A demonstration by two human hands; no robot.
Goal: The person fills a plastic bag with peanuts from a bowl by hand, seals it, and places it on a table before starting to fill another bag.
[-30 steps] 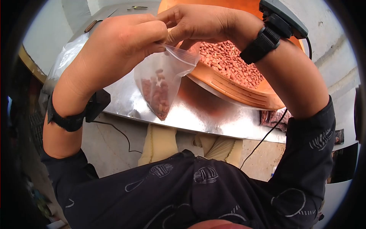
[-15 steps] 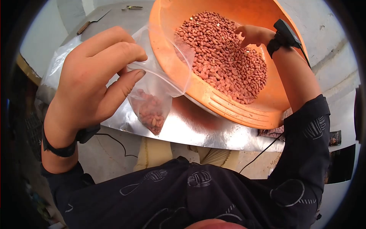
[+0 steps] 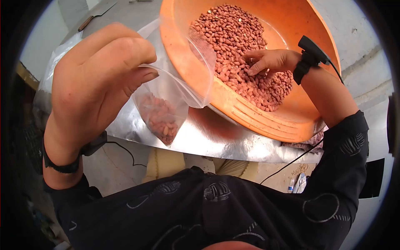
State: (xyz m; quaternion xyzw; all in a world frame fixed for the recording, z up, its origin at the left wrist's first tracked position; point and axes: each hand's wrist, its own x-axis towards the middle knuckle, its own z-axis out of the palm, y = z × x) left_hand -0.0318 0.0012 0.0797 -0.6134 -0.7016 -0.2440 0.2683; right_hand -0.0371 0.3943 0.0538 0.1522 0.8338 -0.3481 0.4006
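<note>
My left hand (image 3: 100, 79) pinches the edge of a clear plastic bag (image 3: 183, 89) between thumb and fingers. Reddish nuts (image 3: 160, 121) fill the bag's lower corner, and its mouth spreads toward the basin. A large orange basin (image 3: 258, 123) stands tilted on the metal table, holding a heap of reddish nuts (image 3: 233, 37). Over that heap, my right hand (image 3: 271, 61) is lowered with its fingers apart, the fingertips touching the nuts. No nuts show in its grasp.
A knife with a wooden handle (image 3: 86, 23) lies at the table's upper left. More clear plastic (image 3: 62, 62) is behind my left hand. Filled packets (image 3: 310, 141) sit under the basin's right edge. A small bottle (image 3: 291, 185) is on the floor, and a thin cable runs there.
My right hand has moved left and down onto the nut heap. The bag is still in my left hand, and its mouth has shifted slightly. The view has moved a little.
</note>
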